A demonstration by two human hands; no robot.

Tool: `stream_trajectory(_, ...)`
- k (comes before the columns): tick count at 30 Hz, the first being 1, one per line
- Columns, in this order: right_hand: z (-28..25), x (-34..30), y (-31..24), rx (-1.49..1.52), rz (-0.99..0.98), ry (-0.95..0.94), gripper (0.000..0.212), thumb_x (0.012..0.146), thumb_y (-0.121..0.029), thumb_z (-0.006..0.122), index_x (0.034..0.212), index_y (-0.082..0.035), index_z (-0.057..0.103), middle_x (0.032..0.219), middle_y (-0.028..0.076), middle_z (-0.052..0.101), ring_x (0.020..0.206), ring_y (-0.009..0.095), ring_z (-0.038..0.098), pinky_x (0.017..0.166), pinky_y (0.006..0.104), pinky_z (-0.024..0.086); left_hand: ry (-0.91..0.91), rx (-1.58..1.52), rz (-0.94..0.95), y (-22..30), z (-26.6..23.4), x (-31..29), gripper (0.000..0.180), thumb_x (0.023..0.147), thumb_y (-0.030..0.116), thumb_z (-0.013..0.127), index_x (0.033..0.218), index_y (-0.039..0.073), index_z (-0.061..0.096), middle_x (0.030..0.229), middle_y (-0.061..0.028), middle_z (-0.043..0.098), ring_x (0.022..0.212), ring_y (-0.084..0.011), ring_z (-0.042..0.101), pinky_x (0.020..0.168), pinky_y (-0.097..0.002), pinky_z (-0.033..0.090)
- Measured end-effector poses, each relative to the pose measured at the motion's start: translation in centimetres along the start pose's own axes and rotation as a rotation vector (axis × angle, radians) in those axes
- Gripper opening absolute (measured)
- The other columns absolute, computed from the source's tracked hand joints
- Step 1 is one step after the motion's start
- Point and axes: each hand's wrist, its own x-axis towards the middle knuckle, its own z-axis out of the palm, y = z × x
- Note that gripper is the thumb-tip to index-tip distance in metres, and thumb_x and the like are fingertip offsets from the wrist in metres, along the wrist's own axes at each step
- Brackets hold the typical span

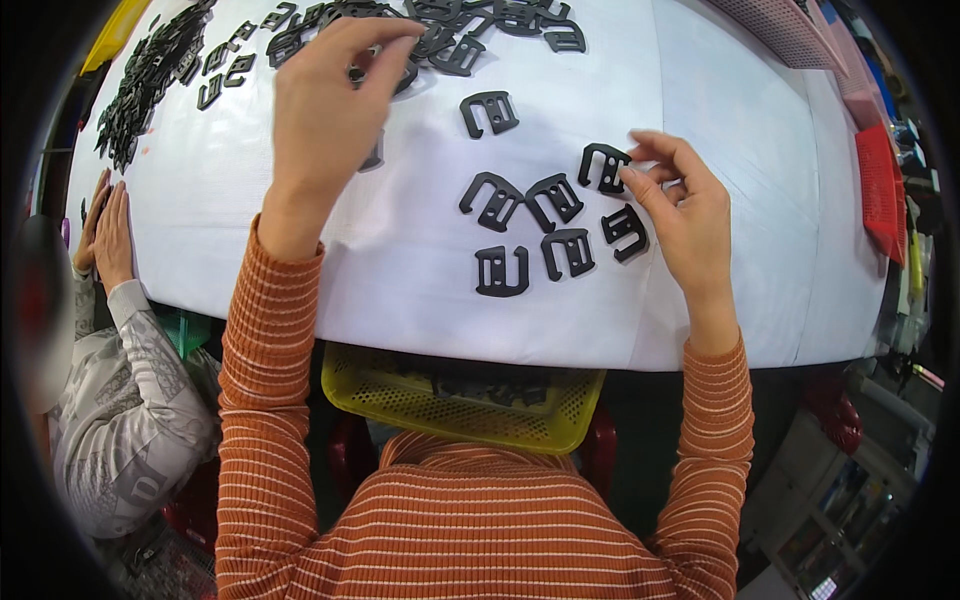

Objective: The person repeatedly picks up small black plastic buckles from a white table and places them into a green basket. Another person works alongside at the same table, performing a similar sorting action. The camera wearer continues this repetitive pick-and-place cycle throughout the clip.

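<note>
Right hand (692,205) in from near right, fingers pointing left, thumb and index curved in loose C, thumb tip at right edge of black buckle (606,168); can't tell if it's actually pinched. Buckle's right of middle on tabletop (410,290), hooked arm on left, mouth facing near, long axis of holed bar running near-far. Left hand (330,110) held over far side by buckle pile (440,38), thumb and index curled, tips close; can't tell if gripping anything.
</note>
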Motion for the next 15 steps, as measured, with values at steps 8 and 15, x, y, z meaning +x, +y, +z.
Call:
stream_trajectory(8,-1.1,-3.6,1.2,-0.363,-0.472,-0.176,0.030,0.079,-0.001,0.071,0.108,-0.002,0.069,0.100,0.009,0.064,0.089,0.023,0.063,0.074,0.0301,0.050,0.046,0.064,-0.331,-2.2,-5.9,-5.3,0.019,0.093,0.005,0.063,0.108,0.007,0.073,0.097,0.0006,0.071,0.078,-0.0036,0.059,0.063,-0.0183,0.045)
stream_trajectory(15,0.8,-1.8,4.1,-0.220,-0.106,-0.072,0.039,0.090,-0.016,0.065,0.127,-0.004,0.062,0.127,0.012,0.062,0.120,0.029,0.054,0.100,0.0398,0.043,-0.302,0.288,-0.082,-1.8,-3.4,-8.6,0.032,0.084,0.004,0.066,0.116,0.004,0.068,0.117,-0.0125,0.065,0.105,-0.0269,0.059,0.086,-0.0368,0.049)
